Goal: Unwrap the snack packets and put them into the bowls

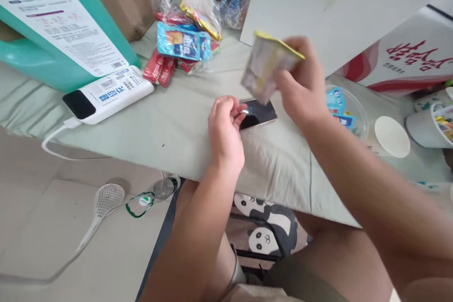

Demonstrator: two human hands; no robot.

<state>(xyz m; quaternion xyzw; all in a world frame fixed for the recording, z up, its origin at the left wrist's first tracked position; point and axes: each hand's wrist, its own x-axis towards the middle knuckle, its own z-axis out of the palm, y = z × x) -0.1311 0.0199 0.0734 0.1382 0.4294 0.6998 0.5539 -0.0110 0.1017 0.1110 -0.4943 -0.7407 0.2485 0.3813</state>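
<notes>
My right hand [304, 85] is raised above the table and grips a silvery snack packet [264, 68] with a yellow top edge; the packet is blurred by motion. My left hand [224, 127] rests on the pale green tablecloth [170, 122] with its fingers curled in, touching the near edge of a dark phone [260, 113] that lies flat. Whether the curled fingers hold anything is hidden.
A white power bank [106, 94] with a cable lies at left beside a teal container [63, 23]. Snack packets [184, 42] are piled at the back. A clear bowl [348, 111], paper cup [391, 137] and red-and-white box [406, 61] stand at right. A white strainer [106, 200] lies on the floor.
</notes>
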